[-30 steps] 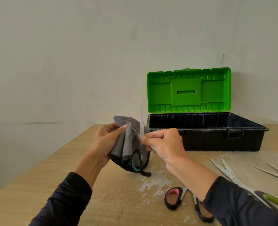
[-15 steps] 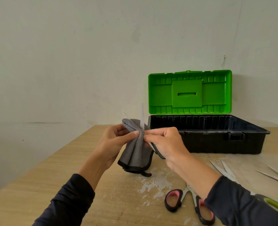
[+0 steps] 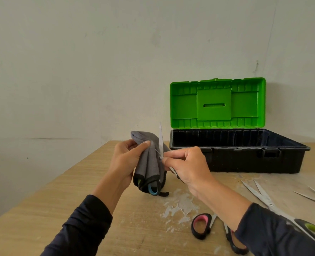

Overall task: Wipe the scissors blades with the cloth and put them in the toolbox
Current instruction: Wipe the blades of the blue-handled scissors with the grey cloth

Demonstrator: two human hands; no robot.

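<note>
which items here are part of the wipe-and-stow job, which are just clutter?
In the job:
- held scissors, blade up
- grey cloth, in left hand
- right hand, at the scissors
- open toolbox

Lying about for now:
- pink-handled scissors
- green-handled scissors
- loose blades at right edge

Left hand [image 3: 124,161] gripping grey cloth [image 3: 148,163] wrapped round scissors [image 3: 160,139], one blade upright above the fold, blue handle loop below. Right hand [image 3: 187,166] pinching the scissors beside the cloth. Behind, open toolbox [image 3: 236,157] on wooden table [image 3: 60,191]; pink-handled scissors [image 3: 202,226] and green-handled scissors [image 3: 263,198] near right sleeve.
</note>
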